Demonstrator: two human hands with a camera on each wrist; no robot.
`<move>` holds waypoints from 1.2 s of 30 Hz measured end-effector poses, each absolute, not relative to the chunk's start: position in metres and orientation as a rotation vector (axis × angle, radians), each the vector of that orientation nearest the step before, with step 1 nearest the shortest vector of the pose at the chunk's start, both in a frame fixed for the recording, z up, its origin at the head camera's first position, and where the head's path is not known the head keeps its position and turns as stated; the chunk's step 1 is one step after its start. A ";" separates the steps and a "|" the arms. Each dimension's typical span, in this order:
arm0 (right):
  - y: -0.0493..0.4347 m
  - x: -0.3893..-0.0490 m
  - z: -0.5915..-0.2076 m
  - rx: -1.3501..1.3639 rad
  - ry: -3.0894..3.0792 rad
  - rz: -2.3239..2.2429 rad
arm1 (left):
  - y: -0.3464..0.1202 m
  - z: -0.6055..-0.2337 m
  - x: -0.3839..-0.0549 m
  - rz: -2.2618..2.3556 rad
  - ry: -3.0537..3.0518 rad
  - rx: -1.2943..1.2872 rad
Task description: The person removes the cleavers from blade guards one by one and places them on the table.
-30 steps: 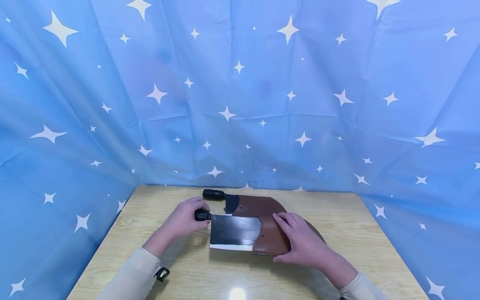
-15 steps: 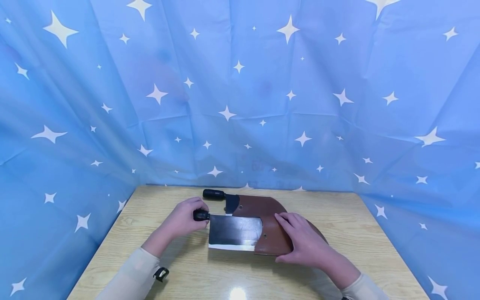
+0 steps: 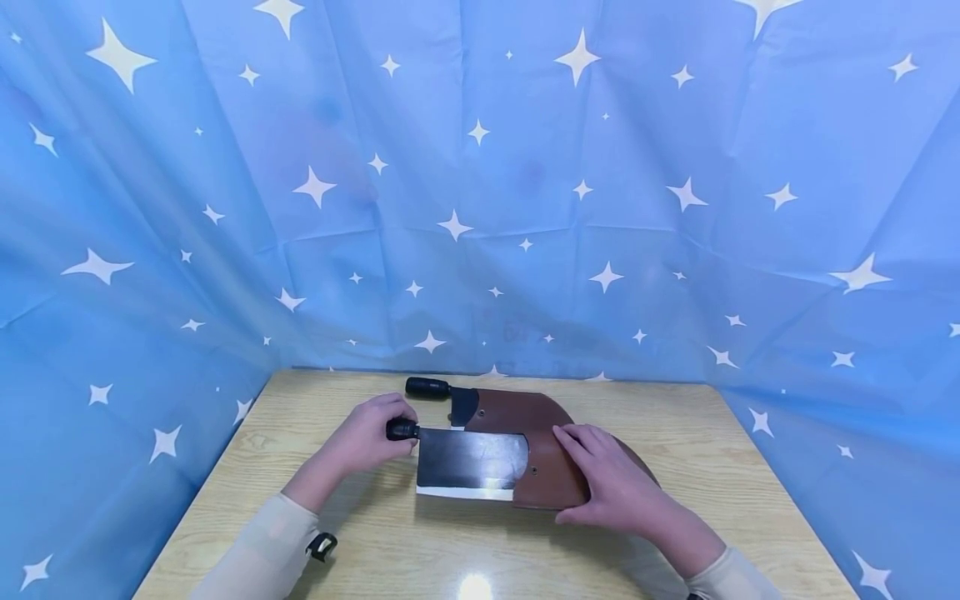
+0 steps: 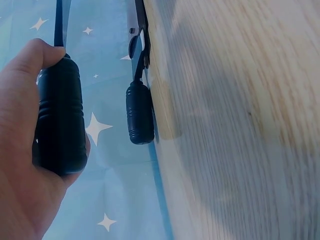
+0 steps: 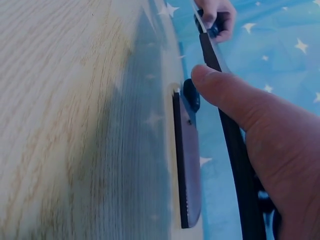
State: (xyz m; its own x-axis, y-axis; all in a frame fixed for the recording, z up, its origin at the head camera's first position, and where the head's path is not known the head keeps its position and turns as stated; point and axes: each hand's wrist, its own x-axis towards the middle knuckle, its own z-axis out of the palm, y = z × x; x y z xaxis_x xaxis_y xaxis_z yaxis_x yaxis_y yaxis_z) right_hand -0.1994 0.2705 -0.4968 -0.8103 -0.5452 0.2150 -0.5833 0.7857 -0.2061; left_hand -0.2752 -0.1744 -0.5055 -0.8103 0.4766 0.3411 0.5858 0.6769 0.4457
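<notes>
My left hand (image 3: 371,435) grips the black handle (image 4: 62,117) of a cleaver (image 3: 468,460), with the thumb up against the blade end in the left wrist view. The wide dark blade has a bright lower edge, and its right end runs into a brown leather sheath (image 3: 551,471). On the right side my right hand (image 3: 615,483) holds that sheath across its front, thumb along the near edge in the right wrist view. Cleaver and sheath are raised over the table. Behind them lies a second cleaver with a black handle (image 3: 427,388), its blade covered by another brown sheath (image 3: 510,408).
The pale wood table (image 3: 720,467) ends at the back against a blue curtain (image 3: 480,208) with white stars, which also closes off both sides. The second cleaver lies close to the back edge. A dark strap (image 3: 322,547) shows at the left sleeve.
The right hand has drawn the sheath slightly to the right, and more of the blade shows. My left hand and the handle have shifted a touch left. The second cleaver has stayed put.
</notes>
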 end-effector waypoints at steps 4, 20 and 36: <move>0.271 -0.199 -0.497 0.900 -2.836 0.398 | -0.174 -0.506 -0.276 -0.808 -2.690 -0.874; 0.276 -0.200 -0.500 0.898 -2.815 0.422 | -0.180 -0.506 -0.277 -0.825 -2.691 -0.878; 0.278 -0.201 -0.502 0.884 -2.862 0.440 | -0.183 -0.508 -0.274 -0.828 -2.701 -0.876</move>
State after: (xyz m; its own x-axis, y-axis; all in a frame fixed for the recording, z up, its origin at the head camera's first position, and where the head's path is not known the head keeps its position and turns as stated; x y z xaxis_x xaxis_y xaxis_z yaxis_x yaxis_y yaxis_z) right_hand -0.2008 0.2781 -0.5023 -0.8234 -0.5338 0.1924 -0.5670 0.7878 -0.2407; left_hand -0.2742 -0.1830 -0.5078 -0.8095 0.4850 0.3310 0.5872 0.6708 0.4531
